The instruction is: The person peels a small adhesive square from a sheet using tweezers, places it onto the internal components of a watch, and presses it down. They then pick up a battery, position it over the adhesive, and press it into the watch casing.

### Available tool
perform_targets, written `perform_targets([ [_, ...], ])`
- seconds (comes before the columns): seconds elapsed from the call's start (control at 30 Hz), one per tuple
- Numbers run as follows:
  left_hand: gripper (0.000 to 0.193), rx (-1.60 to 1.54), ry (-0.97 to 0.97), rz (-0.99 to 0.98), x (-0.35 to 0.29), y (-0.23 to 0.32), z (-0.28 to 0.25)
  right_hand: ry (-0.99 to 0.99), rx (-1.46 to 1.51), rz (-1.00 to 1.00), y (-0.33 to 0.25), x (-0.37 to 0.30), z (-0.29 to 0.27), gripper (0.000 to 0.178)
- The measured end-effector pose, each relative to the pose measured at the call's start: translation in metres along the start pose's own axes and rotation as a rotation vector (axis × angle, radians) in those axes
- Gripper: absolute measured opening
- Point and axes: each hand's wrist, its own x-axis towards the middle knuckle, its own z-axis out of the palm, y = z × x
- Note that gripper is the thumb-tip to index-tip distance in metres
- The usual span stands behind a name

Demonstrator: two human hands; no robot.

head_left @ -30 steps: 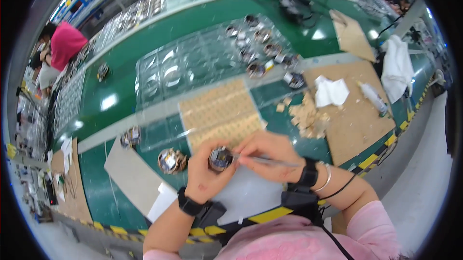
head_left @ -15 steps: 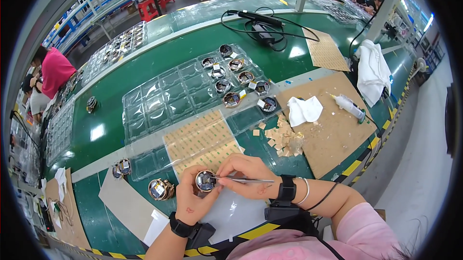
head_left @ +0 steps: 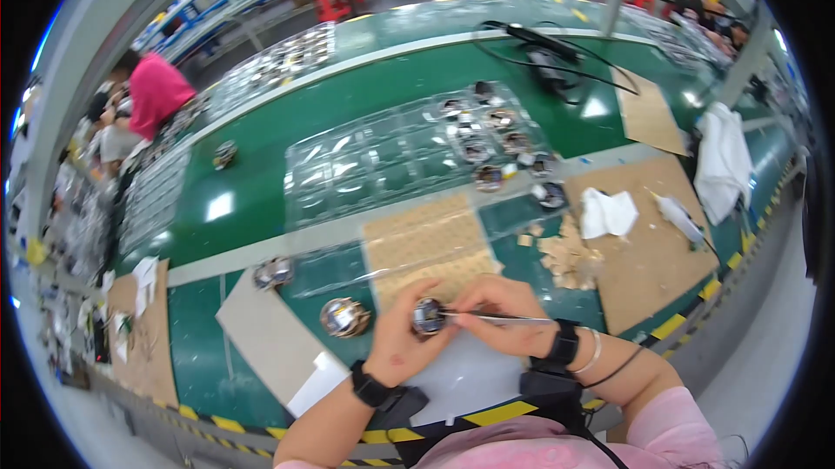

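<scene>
Between thumb and fingers, my left hand grips a small round electronic module with a metal rim and dark circuitry inside. My right hand pinches a pair of metal tweezers, whose tips reach into the module; what they touch is too blurred to tell. Just left of my hands lies a stack of similar round parts. Beyond them, a tan sheet of adhesive pieces lies partly under clear plastic.
A clear compartment tray holds several round modules at its right end. To the right, a brown board carries a white cloth and a glue syringe, beside loose tan squares. A soldering-iron-like black tool lies at the back.
The whole view has swung, so the bench and my hands appear further right, with some blur. Both hands keep their hold, and the tweezers stay at the module.
</scene>
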Motion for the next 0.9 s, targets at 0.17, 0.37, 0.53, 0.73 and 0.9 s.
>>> perform_targets([
  [0.17, 0.042, 0.036, -0.004, 0.047, -0.0024, -0.0017, 0.0018, 0.000, 0.094, -0.001, 0.0013, -0.0021, 0.0034, 0.012],
  [0.37, 0.043, -0.025, -0.040, 0.012, -0.0042, 0.0020, -0.0051, -0.043, 0.194, 0.123, 0.0038, -0.0024, 0.0072, 0.014],
  [0.53, 0.041, -0.017, -0.055, 0.026, -0.0029, -0.0025, -0.0037, -0.038, 0.284, 0.187, 0.0016, -0.0016, 0.0063, 0.014],
  [0.73, 0.039, -0.078, -0.068, 0.003, -0.0016, -0.0001, -0.0040, -0.056, 0.333, 0.210, 0.0031, -0.0016, 0.0050, 0.016],
  [0.9, 0.038, -0.079, -0.065, -0.001, -0.0024, 0.0012, -0.0058, -0.072, 0.304, 0.211, 0.0015, -0.0003, 0.0060, 0.017],
])
